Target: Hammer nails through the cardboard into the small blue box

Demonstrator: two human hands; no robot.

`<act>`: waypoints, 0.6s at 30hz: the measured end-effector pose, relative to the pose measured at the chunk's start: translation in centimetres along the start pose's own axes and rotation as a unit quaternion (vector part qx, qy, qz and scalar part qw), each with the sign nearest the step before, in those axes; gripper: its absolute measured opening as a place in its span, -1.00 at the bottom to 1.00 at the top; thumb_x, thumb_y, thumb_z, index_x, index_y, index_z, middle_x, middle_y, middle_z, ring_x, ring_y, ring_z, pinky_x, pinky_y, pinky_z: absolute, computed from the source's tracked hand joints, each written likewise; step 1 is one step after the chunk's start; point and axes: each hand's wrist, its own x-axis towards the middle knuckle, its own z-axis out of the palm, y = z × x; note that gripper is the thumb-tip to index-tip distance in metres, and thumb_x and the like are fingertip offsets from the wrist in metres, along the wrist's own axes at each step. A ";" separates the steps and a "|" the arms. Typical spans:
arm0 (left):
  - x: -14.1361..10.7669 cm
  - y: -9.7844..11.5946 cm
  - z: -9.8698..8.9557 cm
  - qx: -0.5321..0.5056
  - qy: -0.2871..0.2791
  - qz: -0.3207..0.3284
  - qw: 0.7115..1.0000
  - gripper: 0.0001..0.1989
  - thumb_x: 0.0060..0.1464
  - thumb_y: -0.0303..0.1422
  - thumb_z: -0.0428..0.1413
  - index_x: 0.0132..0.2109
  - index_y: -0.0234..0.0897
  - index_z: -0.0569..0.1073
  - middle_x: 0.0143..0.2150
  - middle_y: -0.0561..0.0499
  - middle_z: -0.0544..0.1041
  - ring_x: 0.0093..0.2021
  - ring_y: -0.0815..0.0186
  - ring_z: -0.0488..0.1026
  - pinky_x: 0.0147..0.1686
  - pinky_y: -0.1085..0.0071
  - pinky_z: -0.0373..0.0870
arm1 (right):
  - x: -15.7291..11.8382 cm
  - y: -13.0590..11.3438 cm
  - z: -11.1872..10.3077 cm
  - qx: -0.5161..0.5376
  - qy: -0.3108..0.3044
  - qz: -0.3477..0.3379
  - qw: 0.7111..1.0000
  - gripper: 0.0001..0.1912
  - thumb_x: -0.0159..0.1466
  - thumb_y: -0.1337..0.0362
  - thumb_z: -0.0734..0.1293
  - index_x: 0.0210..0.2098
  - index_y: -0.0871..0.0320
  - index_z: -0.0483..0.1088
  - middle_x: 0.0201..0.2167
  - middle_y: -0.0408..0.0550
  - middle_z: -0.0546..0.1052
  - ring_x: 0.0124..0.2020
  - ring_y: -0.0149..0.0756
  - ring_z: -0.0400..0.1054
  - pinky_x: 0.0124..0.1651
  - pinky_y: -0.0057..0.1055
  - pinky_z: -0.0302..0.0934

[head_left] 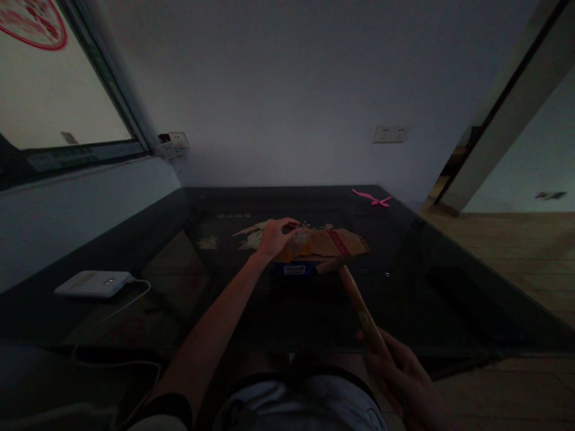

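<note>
Hammer [359, 302] in the right hand [399, 368], that's what jumps out from the head view, which is the only one here. Clock is from where the person sits, 12 being straight toward the wall [287, 108]. The right hand is down around 5 o'clock, fingers wrapped on the wooden handle, which points off toward 11. The head of the tool ends up just on the 6 o'clock side of a brown dotted sheet [323, 242] with a red stripe [338, 242]. Too dark to say whether it's touching anything.

That sheet lies out at 12 on the dark table [274, 323], long axis roughly 9 to 3, with a blue strip [309, 269] showing along its near edge. From the right hand it's off toward 11; from the left hand [273, 239] it's right there at 3. So the left is way nearer, right by the sheet's 9 o'clock end, thumb and index tips close together. Can't tell if they're pinching something tiny, tbh.

Also around: white device [92, 283] with a cable at 10, pink ribbon [380, 202] up near 1.
</note>
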 end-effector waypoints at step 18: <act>-0.5 0.1 -0.2 0.027 0.000 -0.006 1.000 -0.86 0.06 -0.38 0.10 -0.22 -0.26 0.51 -0.28 0.00 0.57 -0.26 0.34 0.50 -0.18 0.40 0.40 | 0.1 0.0 0.2 -0.002 -0.046 0.014 0.999 -0.53 0.05 0.05 0.39 -0.10 0.14 0.39 -0.58 -0.20 0.34 -0.67 -0.50 0.09 -0.63 -0.53 -0.01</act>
